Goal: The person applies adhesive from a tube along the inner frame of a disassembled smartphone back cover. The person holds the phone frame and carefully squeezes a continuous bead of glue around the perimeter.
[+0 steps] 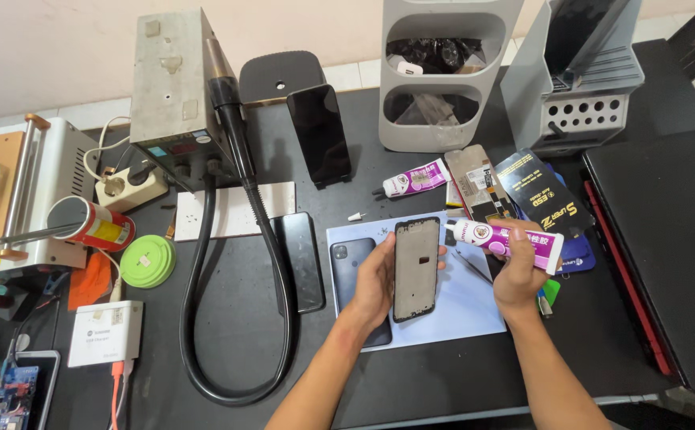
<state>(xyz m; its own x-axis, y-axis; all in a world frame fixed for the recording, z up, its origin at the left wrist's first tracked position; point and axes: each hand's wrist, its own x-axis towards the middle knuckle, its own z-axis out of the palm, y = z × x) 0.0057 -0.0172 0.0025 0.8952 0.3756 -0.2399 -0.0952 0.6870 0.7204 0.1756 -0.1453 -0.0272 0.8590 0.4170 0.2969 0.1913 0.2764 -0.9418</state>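
Note:
My left hand (374,280) holds a black phone frame (416,267) upright above a pale blue mat (475,306). My right hand (519,271) grips a purple and white glue tube (515,243), with its nozzle touching the frame's upper right edge. A dark blue phone back cover (349,263) lies on the mat under my left hand. A second purple glue tube (415,179) lies behind the mat, and a small white cap (355,216) rests beside it.
A hot air station (171,87) with a black hose (240,263) stands at the left. A black phone (300,259) lies beside the mat. Another phone (320,134) leans upright. A grey organiser (443,72), a closed laptop (670,239), screen protector packs (542,199) and a green round lid (147,261) are around.

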